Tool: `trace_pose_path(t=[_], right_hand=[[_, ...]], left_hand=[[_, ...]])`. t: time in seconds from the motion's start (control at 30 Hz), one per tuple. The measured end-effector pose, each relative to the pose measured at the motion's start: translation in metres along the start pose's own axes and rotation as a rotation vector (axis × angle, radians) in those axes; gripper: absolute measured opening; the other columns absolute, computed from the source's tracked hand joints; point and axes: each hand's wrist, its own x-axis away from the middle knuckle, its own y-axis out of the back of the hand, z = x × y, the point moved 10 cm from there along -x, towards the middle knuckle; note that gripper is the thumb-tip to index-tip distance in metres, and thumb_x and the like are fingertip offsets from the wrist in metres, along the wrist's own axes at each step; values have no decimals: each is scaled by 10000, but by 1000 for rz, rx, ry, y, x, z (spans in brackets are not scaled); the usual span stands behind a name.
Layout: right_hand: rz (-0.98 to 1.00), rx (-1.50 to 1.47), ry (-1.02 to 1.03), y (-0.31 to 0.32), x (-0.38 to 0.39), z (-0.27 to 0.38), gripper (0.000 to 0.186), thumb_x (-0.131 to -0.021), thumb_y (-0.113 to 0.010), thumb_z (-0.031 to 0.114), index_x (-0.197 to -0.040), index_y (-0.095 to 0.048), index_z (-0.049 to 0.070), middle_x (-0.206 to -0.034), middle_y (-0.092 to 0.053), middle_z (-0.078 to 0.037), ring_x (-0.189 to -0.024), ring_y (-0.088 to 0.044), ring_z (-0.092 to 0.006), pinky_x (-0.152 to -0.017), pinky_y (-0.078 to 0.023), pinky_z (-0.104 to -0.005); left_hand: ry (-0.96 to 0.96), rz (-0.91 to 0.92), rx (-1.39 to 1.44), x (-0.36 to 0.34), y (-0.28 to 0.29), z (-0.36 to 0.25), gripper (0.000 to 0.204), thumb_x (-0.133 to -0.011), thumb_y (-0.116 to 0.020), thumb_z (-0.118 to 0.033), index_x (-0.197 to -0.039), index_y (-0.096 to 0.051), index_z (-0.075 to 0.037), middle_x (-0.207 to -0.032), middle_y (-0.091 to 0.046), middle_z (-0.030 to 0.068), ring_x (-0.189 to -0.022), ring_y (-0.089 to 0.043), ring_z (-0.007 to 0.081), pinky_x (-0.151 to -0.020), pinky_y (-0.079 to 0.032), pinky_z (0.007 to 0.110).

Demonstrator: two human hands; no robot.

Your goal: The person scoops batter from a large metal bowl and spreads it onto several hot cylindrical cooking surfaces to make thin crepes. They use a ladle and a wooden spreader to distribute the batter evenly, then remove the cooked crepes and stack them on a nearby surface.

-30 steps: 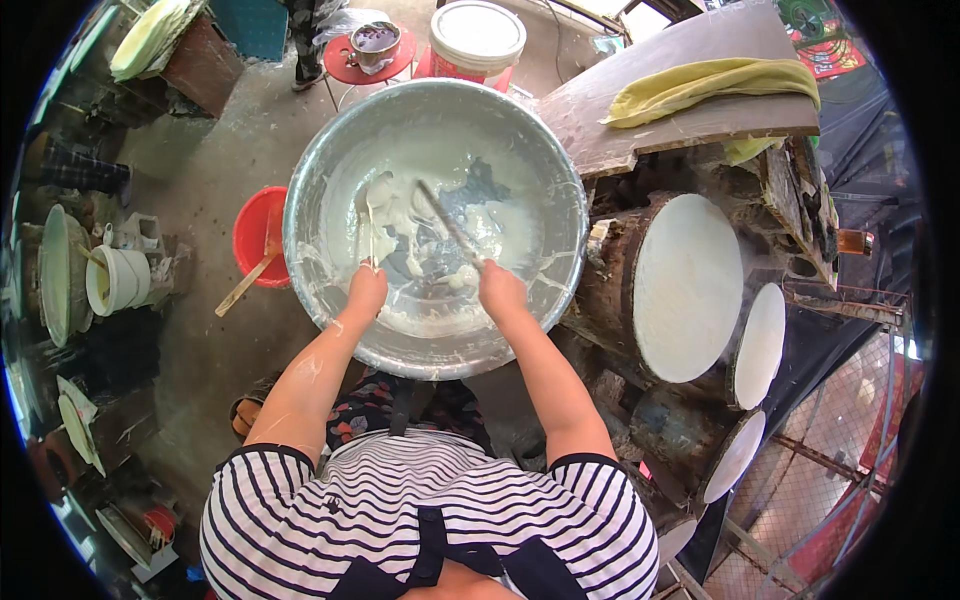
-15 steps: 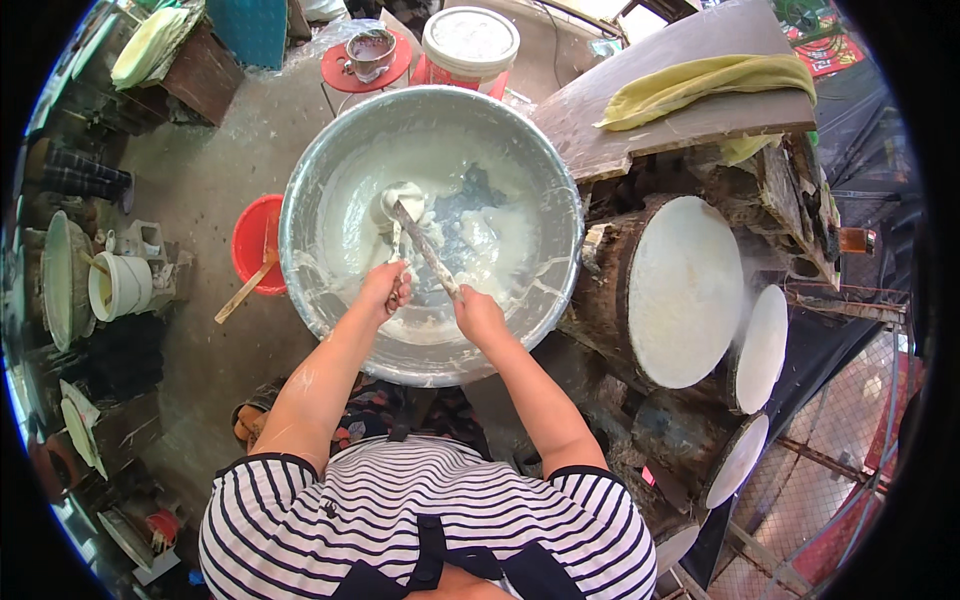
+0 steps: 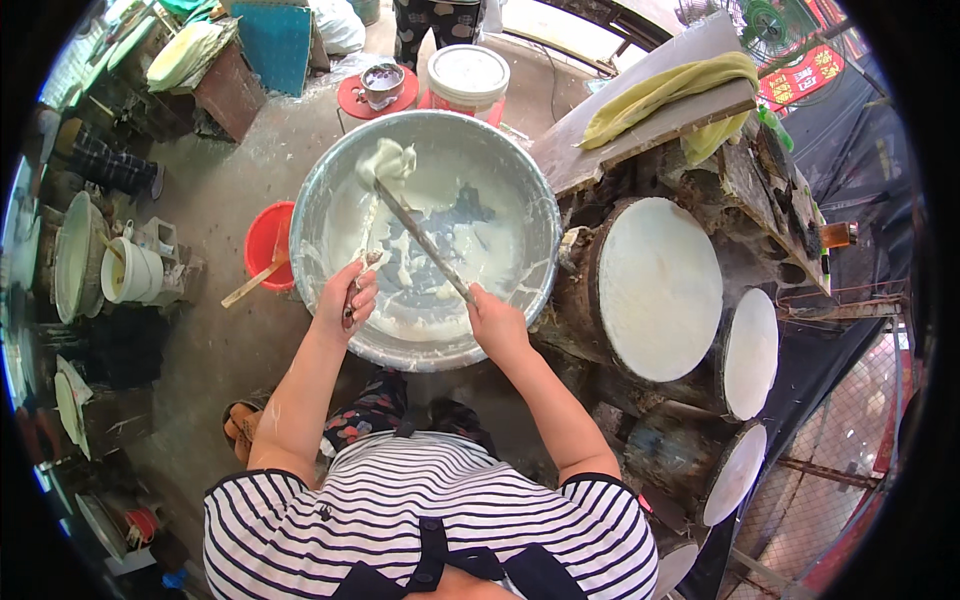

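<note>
A clump of white paste (image 3: 390, 160) clings to the ladle (image 3: 371, 220), at the basin's (image 3: 430, 356) far left. The left hand's (image 3: 343, 300) fingers curl round its handle; the right hand (image 3: 497, 322) grips a stick (image 3: 425, 243). If the 2 tools slip, paste could spill past the rim.

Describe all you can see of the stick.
The stick is slim, straight, brownish-grey, wood-like, with pale smears. The right hand grips its near end. It slants away and leftward over the basin, its far end at a clump of white paste; whether it touches that is unclear.
</note>
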Motion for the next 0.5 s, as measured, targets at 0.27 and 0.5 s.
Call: trace_pose_path(t=[0.27, 0.5], right_hand=[[187, 189, -100, -53, 44, -54, 244, -836, -529, 154, -1061, -535, 62, -744, -623, -129, -635, -620, -325, -553, -501, -416], [117, 107, -269, -76, -4, -75, 265, -836, -533, 174, -1072, -544, 54, -755, -637, -154, -706, -627, -346, -624, -493, -464]], left_hand=[[177, -138, 295, -22, 109, 62, 244, -944, -435, -222, -750, -429, -73, -585, -389, -12, -452, -353, 67, -350, -311, 196], [127, -289, 59, -52, 124, 34, 227, -933, -456, -220, -743, -445, -97, -574, -407, -26, -435, -361, 68, -349, -312, 205]])
